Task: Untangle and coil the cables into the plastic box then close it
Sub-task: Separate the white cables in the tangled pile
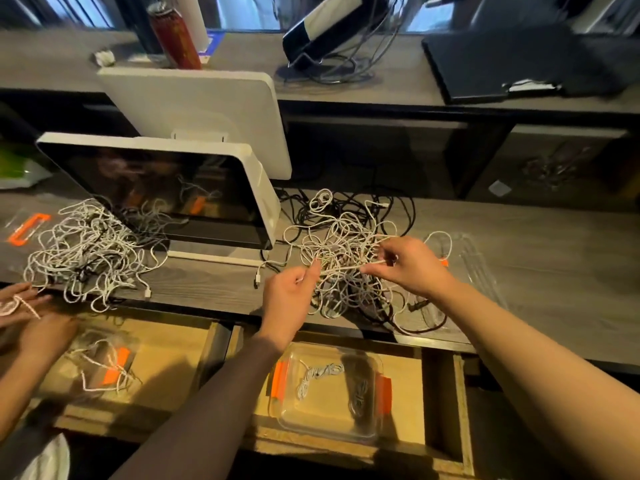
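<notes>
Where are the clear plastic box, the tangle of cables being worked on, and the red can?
plastic box [370,432]: head view, on its clear front rim.
cable tangle [341,237]: head view, on the white loops at its middle.
red can [176,36]: head view, on its side.

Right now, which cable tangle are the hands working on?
The right tangle, beside the monitor; the left hand and right hand pinch a strand. The left tangle lies untouched.

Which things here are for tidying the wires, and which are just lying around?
For the job: tangled cables, stretched between left hand and right hand; plastic box in the drawer; clear lid.

Just lying about: white monitor, red can, black laptop. Another person's own cable pile lies beside.
</notes>
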A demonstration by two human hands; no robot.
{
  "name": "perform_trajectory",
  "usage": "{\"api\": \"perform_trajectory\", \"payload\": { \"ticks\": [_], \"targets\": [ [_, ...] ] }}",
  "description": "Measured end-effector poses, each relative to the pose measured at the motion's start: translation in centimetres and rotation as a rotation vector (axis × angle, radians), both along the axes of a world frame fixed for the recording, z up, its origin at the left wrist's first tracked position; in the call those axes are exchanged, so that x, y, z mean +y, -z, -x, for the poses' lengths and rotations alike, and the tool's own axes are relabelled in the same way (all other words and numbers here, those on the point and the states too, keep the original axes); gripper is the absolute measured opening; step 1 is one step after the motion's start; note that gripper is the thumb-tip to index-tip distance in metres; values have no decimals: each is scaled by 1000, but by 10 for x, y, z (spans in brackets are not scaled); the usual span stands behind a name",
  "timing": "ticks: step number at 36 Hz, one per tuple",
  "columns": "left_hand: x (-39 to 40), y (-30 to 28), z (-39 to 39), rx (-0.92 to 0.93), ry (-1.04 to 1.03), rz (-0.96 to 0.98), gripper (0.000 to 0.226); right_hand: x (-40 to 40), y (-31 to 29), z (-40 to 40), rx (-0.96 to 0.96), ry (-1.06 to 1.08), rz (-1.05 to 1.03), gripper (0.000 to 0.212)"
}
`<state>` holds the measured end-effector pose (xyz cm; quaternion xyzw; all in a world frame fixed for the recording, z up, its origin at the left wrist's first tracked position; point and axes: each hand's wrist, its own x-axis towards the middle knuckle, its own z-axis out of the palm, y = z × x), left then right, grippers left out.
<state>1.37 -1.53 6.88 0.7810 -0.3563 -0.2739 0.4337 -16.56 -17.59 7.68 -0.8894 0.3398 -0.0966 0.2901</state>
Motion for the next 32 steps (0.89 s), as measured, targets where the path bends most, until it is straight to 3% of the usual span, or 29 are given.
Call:
{"api": "perform_trajectory", "payload": {
  "ticks": [6,11,17,20,24,28,32],
  "targets": [
    [0,2,9,66,29,55,53,-11,-8,5,87,-13,-75,41],
    [-4,-10,10,68,-34,112,53,-18,-11,4,24,79,-6,18],
    [1,-27,-12,214,-193,160,47,-31,0,21,-255,454,-324,33],
    [5,-28,-30,304,-259,128,44,-31,-8,28,-309,487,-371,34],
    [9,-30,-35,434,-199,84,35,-26,-17,29,-240,467,-353,36],
    [10,-36,-33,489,-113,83,22,-18,-26,27,-77,364,-262,25],
    [11,-46,-31,514,32,36,33,-6,-33,28,113,273,-227,19]
  ]
}}
